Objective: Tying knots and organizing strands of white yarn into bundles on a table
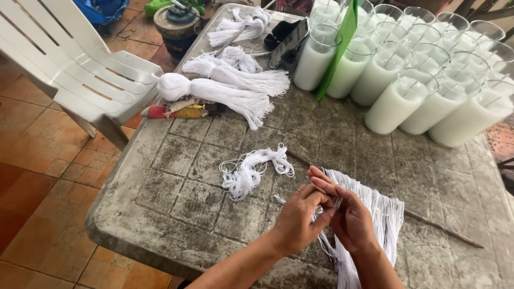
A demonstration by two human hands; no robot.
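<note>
Both hands meet over the near edge of a stained grey table (176,198). My left hand (296,219) pinches white string between thumb and fingers. My right hand (348,214) grips the same bunch of white string strands (383,214), which hangs over a thin wooden stick (439,227) and fans down toward me. A loose tangle of white string (251,170) lies just left of my hands.
Several glass candles filled with white wax (393,104) crowd the far right. Tied bundles of white string (225,88) lie at the far middle, beside a green card (338,48). A white plastic chair (69,59) stands at left over a tiled floor.
</note>
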